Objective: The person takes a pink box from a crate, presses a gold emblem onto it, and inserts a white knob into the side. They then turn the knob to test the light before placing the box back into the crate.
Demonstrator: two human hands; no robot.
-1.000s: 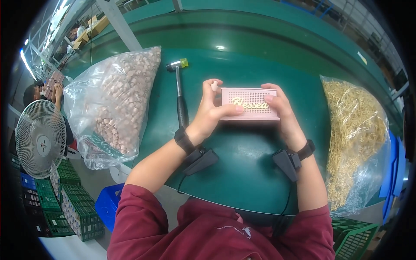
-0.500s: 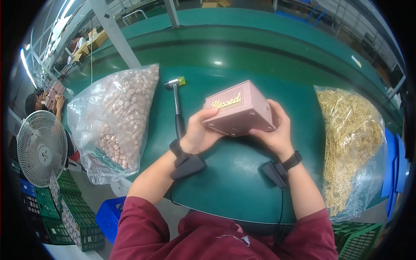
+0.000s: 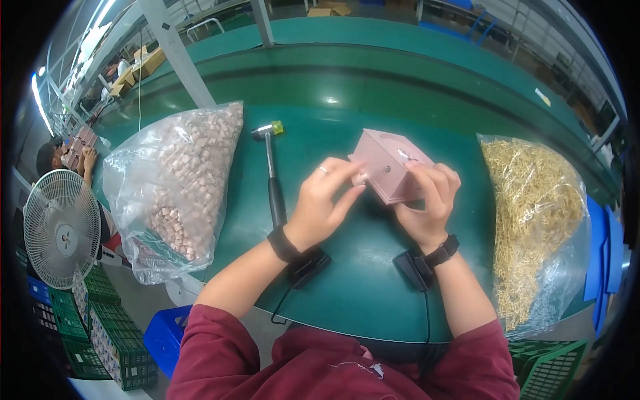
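While the right hand (image 3: 430, 197) grips the pink box (image 3: 381, 157) over the bench (image 3: 363, 273), inward of its near edge, I see the left hand (image 3: 321, 203) pinching a small pink block (image 3: 361, 179) close to the box's end; contact is unclear.

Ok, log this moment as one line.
left hand: pinching small pink piece at side of pink box | right hand: holding pink box | hammer: on green table
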